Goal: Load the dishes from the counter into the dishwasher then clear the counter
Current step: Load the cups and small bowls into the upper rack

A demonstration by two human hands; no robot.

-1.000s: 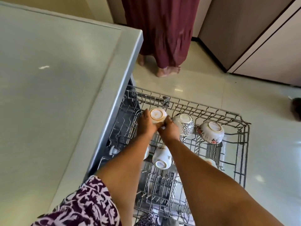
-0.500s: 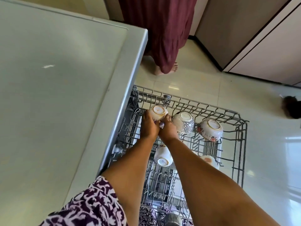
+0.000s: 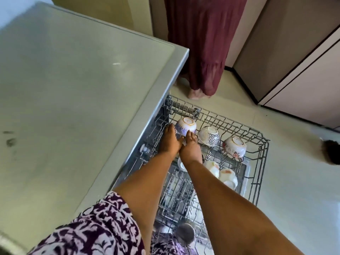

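Blue-patterned bowl [image 3: 185,126] sits upside down at frame centre, in the far left corner of the pulled-out dishwasher rack [image 3: 261,162], foot ring up, tilted slightly. Both hands are on it: left hand [image 3: 170,142] cups the left side, fingers curled onto the wall; right hand [image 3: 190,146] presses the lower right side, fingertips on the rim area. The hands touch each other at the thumbs and close narrowly around the bowl. Whether the bowl's weight is on the tines or in the hands, cannot tell. Just right of it, in the same row, 2 more inverted bowls: a dotted one [image 3: 209,135], then a floral one [image 3: 235,147], each apart from its neighbour. Lower right in the rack, a cluster of white cups [image 3: 225,174], partly hidden by the right forearm. Grey counter [image 3: 73,89] fills the left of the frame, overhanging the rack's left edge. At upper centre, another person's maroon skirt [image 3: 202,43] and a bare foot on the floor.
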